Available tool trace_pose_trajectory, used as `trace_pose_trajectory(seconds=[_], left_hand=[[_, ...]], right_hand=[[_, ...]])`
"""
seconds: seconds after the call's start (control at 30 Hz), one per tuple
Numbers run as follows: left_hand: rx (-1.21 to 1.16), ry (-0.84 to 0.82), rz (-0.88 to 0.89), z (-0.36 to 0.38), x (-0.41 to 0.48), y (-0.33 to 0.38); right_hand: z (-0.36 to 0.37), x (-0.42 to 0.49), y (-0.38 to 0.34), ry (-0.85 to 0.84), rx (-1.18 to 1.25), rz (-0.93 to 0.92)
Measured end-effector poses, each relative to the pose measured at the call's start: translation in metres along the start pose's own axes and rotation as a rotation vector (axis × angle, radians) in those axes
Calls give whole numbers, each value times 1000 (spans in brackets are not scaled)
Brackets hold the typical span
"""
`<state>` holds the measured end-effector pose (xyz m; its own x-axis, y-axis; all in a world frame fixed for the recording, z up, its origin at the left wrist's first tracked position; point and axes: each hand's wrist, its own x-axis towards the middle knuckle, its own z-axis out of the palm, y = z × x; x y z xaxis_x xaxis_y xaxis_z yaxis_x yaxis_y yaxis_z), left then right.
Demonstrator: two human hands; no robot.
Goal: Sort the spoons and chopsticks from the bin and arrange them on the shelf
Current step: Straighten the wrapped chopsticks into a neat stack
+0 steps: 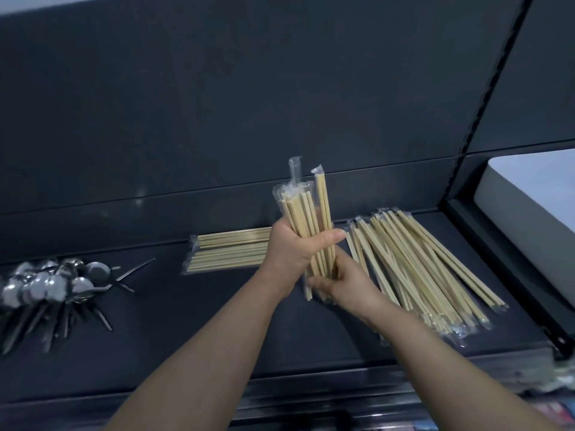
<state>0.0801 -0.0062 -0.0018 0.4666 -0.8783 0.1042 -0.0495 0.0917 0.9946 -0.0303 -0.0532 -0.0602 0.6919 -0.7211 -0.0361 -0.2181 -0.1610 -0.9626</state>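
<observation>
**Chopstick bundle in hand, shelf largely stocked**

At frame centre the held chopsticks (308, 219) stand upright. The left hand (289, 253) wraps their middle and the right hand (345, 283) grips their lower ends. On the shelf (155, 321) lie a neat stack (230, 251), a loose pile (420, 265) at right and spoons (46, 287) at far left. This bundle seemingly remains to be placed.

Pale tan chopsticks (306, 219) in clear wrappers, shiny silver spoons (53, 284), a dark grey shelf (174, 306), a white box (529, 197).

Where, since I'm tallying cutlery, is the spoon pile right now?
In the head view, the spoon pile lies at the far left of the shelf, left of the flat chopstick pack.
</observation>
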Motion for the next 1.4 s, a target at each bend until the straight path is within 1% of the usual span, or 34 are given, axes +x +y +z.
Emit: trace_pose_trajectory(seconds=[0.1,0.17,0.23,0.33,0.43,0.5,0.53,0.6,0.67,0.77,0.87,0.93,1.03,1.13,1.2,1.3,1.4], left_hand=[[1,-21,24,-2,1,0],[18,-33,36,-1,3,1],[27,-37,28,-2,4,1],[10,0,20,-11,6,2],[-46,93,13,-32,7,5],[-54,132,46,-46,7,9],[-58,136,63,-51,7,12],[-60,98,79,-57,7,17],[-29,36,66,-59,8,17],[15,-11,9,-57,6,8],[12,5,-26,-53,3,-1],[23,8,-34,-53,4,-3],[-29,-3,-38,-54,5,2],[-75,3,-17,-55,7,6],[-79,-14,-16,-53,8,6],[-62,-35,-33,-47,10,7],[-160,17,-41,-42,13,21]], right_hand=[[5,0,-8,-12,-119,-90],[6,1,-8,-55,-144,-97],[10,-1,-8,-69,-154,-64],[15,6,-7,-35,-198,-79],[21,21,-9,-14,-291,-105],[28,27,-12,42,-266,-125],[33,27,-14,54,-210,-129],[43,25,-18,48,-72,-137],[48,24,-15,35,-21,-145],[50,22,-2,22,-45,-113],[52,20,7,6,-42,-61],[55,21,8,6,-73,-76],[56,24,4,-18,-156,-111],[54,22,0,26,-235,-166],[54,22,0,52,-206,-184],[50,21,5,50,-120,-162],[35,19,9,69,-94,-132]])
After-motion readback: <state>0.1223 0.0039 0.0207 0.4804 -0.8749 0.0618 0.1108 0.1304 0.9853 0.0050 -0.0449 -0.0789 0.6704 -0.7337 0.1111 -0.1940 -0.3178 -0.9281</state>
